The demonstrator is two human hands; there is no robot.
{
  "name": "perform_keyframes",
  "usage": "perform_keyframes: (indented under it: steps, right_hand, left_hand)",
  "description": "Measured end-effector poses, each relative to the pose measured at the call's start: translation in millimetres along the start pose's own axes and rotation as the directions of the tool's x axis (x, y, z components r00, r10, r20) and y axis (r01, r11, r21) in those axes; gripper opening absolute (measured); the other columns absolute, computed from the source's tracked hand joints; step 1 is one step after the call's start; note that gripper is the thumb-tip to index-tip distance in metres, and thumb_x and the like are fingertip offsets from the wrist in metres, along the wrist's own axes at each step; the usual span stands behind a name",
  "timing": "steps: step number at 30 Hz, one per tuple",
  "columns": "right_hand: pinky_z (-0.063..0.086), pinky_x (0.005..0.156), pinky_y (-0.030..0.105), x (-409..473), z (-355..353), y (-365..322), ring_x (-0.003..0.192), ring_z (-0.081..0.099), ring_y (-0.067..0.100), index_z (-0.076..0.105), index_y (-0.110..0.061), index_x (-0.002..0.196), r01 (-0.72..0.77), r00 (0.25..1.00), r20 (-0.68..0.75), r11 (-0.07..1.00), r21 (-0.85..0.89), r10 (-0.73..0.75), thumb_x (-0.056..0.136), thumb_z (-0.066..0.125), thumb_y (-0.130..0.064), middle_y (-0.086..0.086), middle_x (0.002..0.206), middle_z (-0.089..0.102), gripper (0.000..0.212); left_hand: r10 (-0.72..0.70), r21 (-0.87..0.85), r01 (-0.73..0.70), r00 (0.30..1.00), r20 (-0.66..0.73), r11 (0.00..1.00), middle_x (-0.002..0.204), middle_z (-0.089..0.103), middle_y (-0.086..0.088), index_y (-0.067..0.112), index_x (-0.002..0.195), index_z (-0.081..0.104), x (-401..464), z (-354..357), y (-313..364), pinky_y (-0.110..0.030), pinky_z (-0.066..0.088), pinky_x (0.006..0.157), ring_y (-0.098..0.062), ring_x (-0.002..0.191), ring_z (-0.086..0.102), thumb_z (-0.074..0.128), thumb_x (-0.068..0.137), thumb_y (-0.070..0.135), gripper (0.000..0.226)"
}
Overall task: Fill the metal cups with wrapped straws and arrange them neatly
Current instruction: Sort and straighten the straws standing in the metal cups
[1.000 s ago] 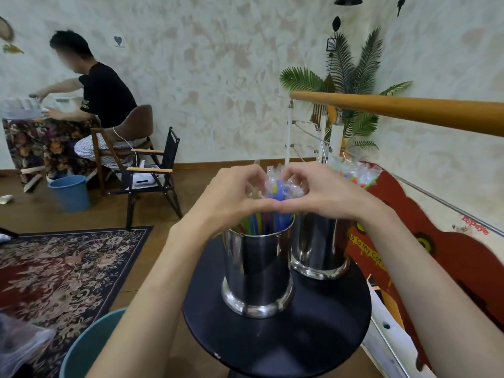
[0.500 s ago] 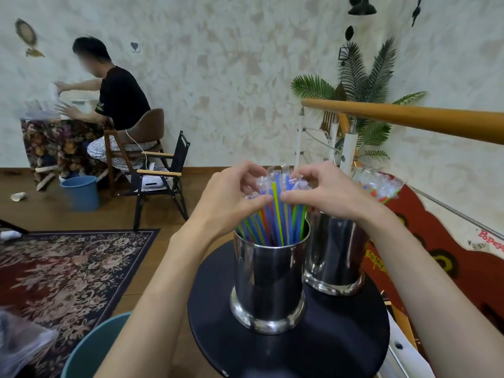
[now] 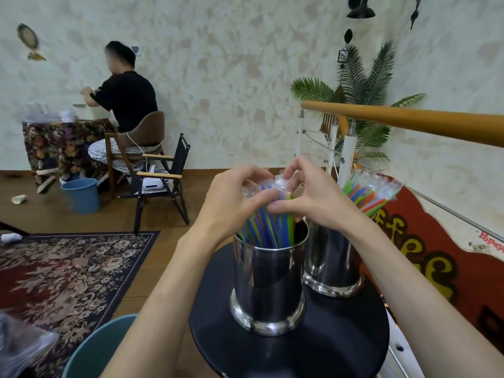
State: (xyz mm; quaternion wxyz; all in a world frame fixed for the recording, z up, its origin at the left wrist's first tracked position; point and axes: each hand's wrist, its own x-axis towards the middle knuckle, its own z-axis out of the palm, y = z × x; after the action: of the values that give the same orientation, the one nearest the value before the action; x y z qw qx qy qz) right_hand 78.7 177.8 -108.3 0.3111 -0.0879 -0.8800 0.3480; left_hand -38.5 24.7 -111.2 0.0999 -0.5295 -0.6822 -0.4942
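Note:
Two shiny metal cups stand on a round black table [image 3: 341, 347]. The near cup [image 3: 268, 285] holds a bundle of coloured wrapped straws [image 3: 268, 227]. My left hand [image 3: 231, 203] and my right hand [image 3: 313, 200] curl around the tops of that bundle from either side, thumbs meeting in front. The clear wrapper ends poke up between my fingers. The far cup [image 3: 331, 260], behind and to the right, holds another bunch of wrapped straws [image 3: 368, 192] leaning right. My right forearm crosses in front of it.
A wooden handrail [image 3: 409, 122] runs above right, with a red painted panel [image 3: 425, 255] below it. A teal bin [image 3: 95, 350] sits at the table's left, beside a patterned rug [image 3: 68, 268]. A person [image 3: 125, 96] sits at a far table; a folding chair [image 3: 161, 184] and blue bucket [image 3: 80, 195] stand nearby.
The view has shifted, so cups and hands sit lower and to the right in frame. My hands stay cupped around the straw tops in the near cup, fingers working slightly.

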Motion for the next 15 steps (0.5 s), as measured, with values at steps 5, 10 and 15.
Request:
perform_keyframes:
  steps: [5, 10, 15]
  right_hand:
    - [0.053, 0.057, 0.033, 0, -8, 3, 0.061, 0.067, 0.015, 0.052, -0.033, 0.098, 0.006, 1.0, 0.027, 1.0, -0.019, -0.005, 0.065, 0.095, -0.026, -0.001, 0.086, 0.065, 0.054]
    - [0.062, 0.077, 0.042, 0, -13, 5, 0.074, 0.073, 0.013, 0.055, -0.032, 0.103, -0.025, 0.999, 0.033, 1.0, 0.0, 0.025, 0.072, 0.091, -0.011, -0.001, 0.091, 0.071, 0.052]
    - [0.062, 0.079, 0.043, 1, -13, 6, 0.077, 0.073, 0.015, 0.056, -0.031, 0.103, -0.025, 0.999, 0.041, 1.0, -0.005, 0.025, 0.074, 0.088, -0.006, 0.0, 0.092, 0.073, 0.05]
  left_hand:
    - [-0.007, -0.012, 0.007, 1.0, 0.008, 1.0, 0.091, 0.072, 0.011, 0.023, 0.113, 0.071, 0, -2, -8, -0.019, 0.047, 0.081, 0.001, 0.088, 0.063, 0.08, 0.085, 0.019, 0.029]
    - [-0.031, 0.0, 0.031, 0.996, 0.09, 1.0, 0.095, 0.074, 0.01, 0.021, 0.121, 0.067, 1, -9, -9, -0.028, 0.053, 0.091, -0.004, 0.097, 0.067, 0.076, 0.087, 0.005, 0.038]
    - [-0.081, 0.026, 0.078, 0.985, 0.154, 0.997, 0.099, 0.072, 0.01, 0.021, 0.124, 0.066, 0, -10, -5, -0.035, 0.054, 0.094, -0.01, 0.099, 0.066, 0.073, 0.089, 0.004, 0.04]
